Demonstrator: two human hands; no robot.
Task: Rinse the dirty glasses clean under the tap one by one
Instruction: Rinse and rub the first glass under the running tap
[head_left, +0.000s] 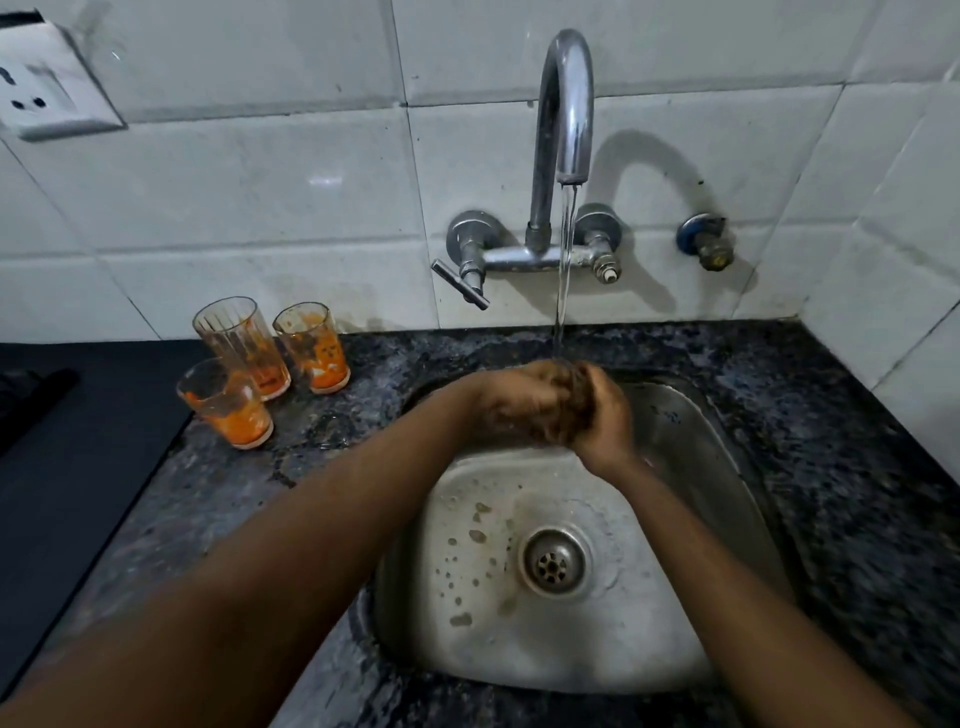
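While water runs from the tap (565, 104), the left hand (519, 402) and right hand (605, 415) press together under it, holding nothing visible; three dirty glasses (260, 364) stand on the counter (857, 415).

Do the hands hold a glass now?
No: the left hand and right hand rub together under the water stream; three dirty glasses stand untouched.

Three orange-smeared glasses (262, 364) are standing clustered on the dark speckled counter (831, 415), near its back edge, left of the steel sink (519, 649) sitting sunk into it.
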